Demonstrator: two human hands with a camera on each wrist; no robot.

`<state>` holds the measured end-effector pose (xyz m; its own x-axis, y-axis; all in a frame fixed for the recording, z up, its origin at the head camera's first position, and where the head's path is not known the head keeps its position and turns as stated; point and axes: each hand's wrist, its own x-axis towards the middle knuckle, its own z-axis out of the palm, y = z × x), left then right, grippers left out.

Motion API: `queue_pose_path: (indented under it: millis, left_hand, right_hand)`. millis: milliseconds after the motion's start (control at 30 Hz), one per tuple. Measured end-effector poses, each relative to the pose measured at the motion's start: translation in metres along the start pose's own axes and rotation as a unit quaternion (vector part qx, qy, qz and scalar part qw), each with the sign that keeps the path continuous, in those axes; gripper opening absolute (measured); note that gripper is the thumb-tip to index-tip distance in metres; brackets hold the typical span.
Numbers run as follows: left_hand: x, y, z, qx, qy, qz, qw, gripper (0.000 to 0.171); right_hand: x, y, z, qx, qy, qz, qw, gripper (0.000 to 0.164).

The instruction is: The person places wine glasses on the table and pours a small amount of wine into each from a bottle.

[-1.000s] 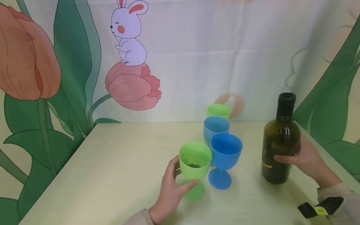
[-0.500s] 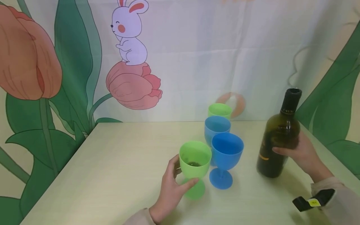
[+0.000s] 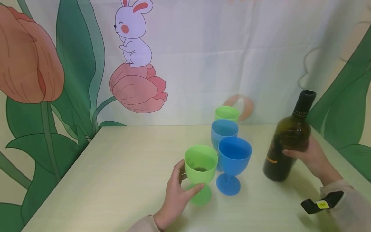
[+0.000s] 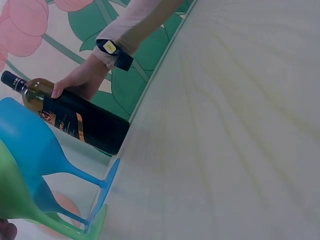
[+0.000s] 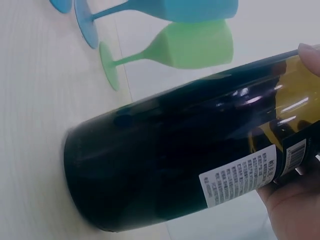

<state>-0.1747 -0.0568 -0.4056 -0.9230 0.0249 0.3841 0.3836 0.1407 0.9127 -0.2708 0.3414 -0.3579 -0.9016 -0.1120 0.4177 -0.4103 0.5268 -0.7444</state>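
My left hand [image 3: 176, 196] holds a green goblet [image 3: 201, 162] by its lower bowl and stem, thumb across the front. A little dark liquid lies in the bottom of its bowl. On the right, my right hand [image 3: 314, 158] grips a dark wine bottle [image 3: 285, 149] round its body. The bottle leans, with its uncorked neck pointing up and right. In the right wrist view a white label [image 5: 240, 175] shows on the glass; whether the base touches the table cannot be told. Just right of the green goblet stands a blue goblet [image 3: 234, 156].
Behind the blue goblet are a lighter blue goblet [image 3: 223, 129] and another green goblet [image 3: 227, 112], lined up toward the back edge. All stand on a pale table [image 3: 116, 170]. A printed cloth [image 3: 185, 58] with a rabbit and tulips hangs behind.
The bottle has gone from nearly upright to leaning, its neck shifting right and its base moving up and left in the head view. The left hand and its green goblet have stayed put.
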Motion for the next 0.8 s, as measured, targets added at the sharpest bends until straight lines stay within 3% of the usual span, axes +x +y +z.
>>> queue_pose_path:
  millis: [267,800]
  left_hand:
    - [0.000,0.000,0.000,0.005,0.000,-0.004,1.0000,0.079]
    - [0.001,-0.001,-0.002,0.005,-0.009,-0.006,0.9999,0.078]
  right_hand:
    - [0.002,0.009,-0.008,0.001,-0.010,0.003,1.000,0.065]
    - [0.004,0.018,-0.017,0.041,-0.021,-0.029,0.999,0.062]
